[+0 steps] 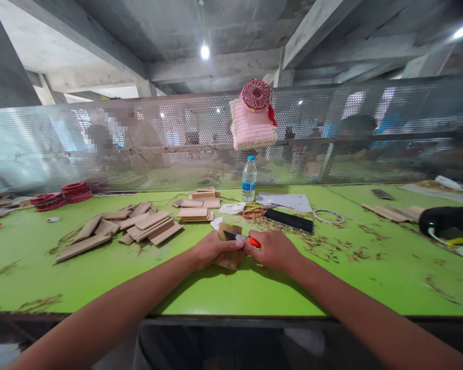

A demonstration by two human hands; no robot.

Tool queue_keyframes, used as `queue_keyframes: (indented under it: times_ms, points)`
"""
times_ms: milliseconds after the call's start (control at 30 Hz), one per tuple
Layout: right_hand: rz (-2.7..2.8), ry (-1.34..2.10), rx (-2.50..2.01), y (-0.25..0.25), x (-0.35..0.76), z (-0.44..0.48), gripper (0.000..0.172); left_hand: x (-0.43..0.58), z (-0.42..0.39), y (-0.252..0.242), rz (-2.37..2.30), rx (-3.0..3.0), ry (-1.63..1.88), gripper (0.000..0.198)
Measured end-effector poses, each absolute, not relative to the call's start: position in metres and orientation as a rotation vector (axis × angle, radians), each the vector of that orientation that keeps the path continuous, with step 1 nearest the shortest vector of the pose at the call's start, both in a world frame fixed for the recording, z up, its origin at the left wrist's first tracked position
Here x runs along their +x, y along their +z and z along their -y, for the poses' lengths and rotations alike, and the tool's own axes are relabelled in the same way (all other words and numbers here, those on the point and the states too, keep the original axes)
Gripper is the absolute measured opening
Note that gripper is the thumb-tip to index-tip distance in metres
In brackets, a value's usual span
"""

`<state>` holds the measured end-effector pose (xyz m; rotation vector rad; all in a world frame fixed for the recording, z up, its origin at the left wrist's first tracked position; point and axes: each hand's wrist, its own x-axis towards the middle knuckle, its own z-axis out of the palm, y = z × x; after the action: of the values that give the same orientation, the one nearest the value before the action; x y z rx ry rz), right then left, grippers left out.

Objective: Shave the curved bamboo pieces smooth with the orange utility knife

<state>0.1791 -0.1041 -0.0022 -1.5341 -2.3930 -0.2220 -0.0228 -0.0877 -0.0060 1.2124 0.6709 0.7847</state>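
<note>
My left hand [213, 248] is closed on a small brown piece of flat material [229, 245] that lies on the green table [100, 277]. My right hand [274, 250] grips a knife with an orange handle [243, 238]. The blade lies across the top of the brown piece, pointing left. The two hands touch at the middle of the table, close to its near edge.
Piles of tan flat pieces [146, 226] lie to the left, more stacks [199, 205] behind. A water bottle [249, 179], white paper [283, 201], a black bar [289, 220], rings and red coils [61, 195] sit farther back. Scraps litter the table. A mesh screen [158, 139] rises behind.
</note>
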Motion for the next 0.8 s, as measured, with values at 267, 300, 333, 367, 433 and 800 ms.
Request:
queue_keyframes:
  times_ms: [267,300,333,367,433,800]
  points:
    - [2.381,-0.336,-1.509,-0.002,0.1795,0.1052,0.055,-0.021,0.092,0.002,-0.776,1.273,0.831,0.042]
    - [2.381,-0.343,-1.509,-0.0019,0.1794,0.1055,0.055,-0.021,0.0922,0.0023,-0.778,1.276,0.831,0.042]
    - [2.379,-0.348,-1.514,-0.0019,0.1793,0.1058,0.055,-0.0211,0.0922,0.0023,-0.777,1.277,0.831,0.042]
    - [2.378,-0.35,-1.52,-0.0019,0.1791,0.1061,0.055,-0.0212,0.0921,0.002,-0.776,1.277,0.829,0.042]
    - [2.379,-0.349,-1.528,-0.0019,0.1787,0.1061,0.058,-0.0213,0.0915,0.0008,-0.774,1.275,0.826,0.041]
    - [2.155,-0.334,-1.607,-0.0018,0.1772,0.0977,0.061,-0.0184,0.0889,-0.0043,-0.743,1.219,0.837,0.043]
